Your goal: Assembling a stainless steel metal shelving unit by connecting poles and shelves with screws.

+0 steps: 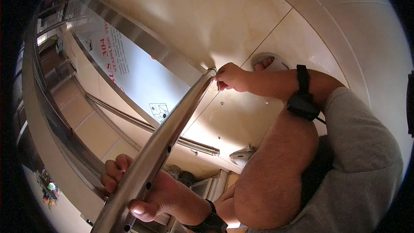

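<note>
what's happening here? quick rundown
A person crouching on a tiled floor handles a long steel tube with holes along its side. The left hand wraps around the tube's near part, thumb on top. The right hand pinches at the tube's far end, fingertips closed on something too small to make out. A steel panel covered in white protective film lies on the floor beside it, and a thinner steel tube lies beneath. Both wrists wear black straps.

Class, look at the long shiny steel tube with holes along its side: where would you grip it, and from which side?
Grip the long shiny steel tube near its lower end, wrapping from underneath as the left hand does; the round, slanted shaft suits a full wrap. The right hand pinches the far tip.
</note>
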Demonstrator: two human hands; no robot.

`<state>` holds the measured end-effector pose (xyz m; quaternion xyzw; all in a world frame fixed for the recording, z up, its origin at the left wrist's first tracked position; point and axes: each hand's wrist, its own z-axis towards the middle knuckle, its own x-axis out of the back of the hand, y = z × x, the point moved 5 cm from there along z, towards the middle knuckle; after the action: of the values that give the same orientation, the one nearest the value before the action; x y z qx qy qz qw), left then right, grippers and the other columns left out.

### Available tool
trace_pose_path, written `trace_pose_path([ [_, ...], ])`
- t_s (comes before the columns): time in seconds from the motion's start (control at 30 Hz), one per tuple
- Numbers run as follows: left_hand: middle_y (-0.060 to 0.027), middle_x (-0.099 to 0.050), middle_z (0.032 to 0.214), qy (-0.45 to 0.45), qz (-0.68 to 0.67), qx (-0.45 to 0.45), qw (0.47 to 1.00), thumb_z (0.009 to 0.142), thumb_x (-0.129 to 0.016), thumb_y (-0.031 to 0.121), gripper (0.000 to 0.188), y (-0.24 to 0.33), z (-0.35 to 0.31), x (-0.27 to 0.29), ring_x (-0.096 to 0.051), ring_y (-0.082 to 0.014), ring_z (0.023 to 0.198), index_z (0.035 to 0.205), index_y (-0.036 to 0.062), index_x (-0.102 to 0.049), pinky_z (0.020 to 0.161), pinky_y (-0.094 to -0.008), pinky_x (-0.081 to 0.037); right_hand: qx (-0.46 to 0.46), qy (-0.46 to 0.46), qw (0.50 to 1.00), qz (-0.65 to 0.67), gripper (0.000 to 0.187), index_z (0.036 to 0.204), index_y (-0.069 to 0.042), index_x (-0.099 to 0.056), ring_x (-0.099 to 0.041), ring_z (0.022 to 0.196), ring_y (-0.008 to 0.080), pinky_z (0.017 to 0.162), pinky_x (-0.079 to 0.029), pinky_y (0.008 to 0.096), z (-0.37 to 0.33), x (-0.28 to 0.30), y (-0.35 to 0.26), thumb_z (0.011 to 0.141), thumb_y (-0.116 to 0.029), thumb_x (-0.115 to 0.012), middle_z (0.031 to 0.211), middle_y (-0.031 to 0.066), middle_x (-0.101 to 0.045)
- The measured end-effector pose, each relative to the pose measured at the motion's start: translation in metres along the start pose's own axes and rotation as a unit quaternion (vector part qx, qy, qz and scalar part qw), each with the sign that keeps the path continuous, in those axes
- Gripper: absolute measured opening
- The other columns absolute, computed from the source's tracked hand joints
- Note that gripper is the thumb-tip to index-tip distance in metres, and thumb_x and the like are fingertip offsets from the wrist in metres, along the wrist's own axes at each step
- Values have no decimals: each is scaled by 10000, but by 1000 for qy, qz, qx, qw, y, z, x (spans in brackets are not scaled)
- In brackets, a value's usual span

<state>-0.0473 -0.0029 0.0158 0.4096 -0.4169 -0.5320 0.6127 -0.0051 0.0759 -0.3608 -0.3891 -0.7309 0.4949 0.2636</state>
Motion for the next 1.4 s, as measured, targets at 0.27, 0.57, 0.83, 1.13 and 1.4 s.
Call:
trace_pose_path([
  [0.27,31,-421,833,-4,4,9,1000,555,-795,387,527,-12,1,-14,-367,-146,806,891,96,-513,732,-274,-315,207,159,912,-316,132,865,-20,-512,-590,694,309,617,-490,433,-27,30,-9,740,-57,-494,730,144,-573],
  [0.57,39,-428,853,5,6,1,1000,569,-792,378,548,-1,2,-6,-367,-146,815,924,100,-482,735,-279,-327,-108,61,930,347,121,832,-27,-570,-612,711,122,517,-443,252,-32,35,4,819,-145,-588,719,51,-605],
  [0.83,34,-415,859,0,-6,0,1000,592,-776,348,516,3,1,-9,-368,-137,821,919,108,-458,740,-263,-328,-155,99,887,424,173,800,-54,-557,-581,638,120,507,-415,245,-107,74,-18,836,-221,-577,733,39,-600],
  [1.13,-96,-521,959,-74,-81,-10,994,719,-650,220,440,-5,1,-7,-511,-219,927,1057,3,-472,838,-348,-422,-181,159,885,399,238,840,-36,-569,-518,575,125,535,-432,272,-173,70,10,886,-259,-502,733,61,-585],
  [1.4,-98,-461,1070,51,-89,34,994,644,-733,121,572,-5,-4,-15,-448,-189,986,1119,34,-427,902,-351,-360,-146,160,917,334,222,857,-24,-573,-532,575,123,533,-430,272,-166,75,0,886,-229,-492,730,51,-592],
])
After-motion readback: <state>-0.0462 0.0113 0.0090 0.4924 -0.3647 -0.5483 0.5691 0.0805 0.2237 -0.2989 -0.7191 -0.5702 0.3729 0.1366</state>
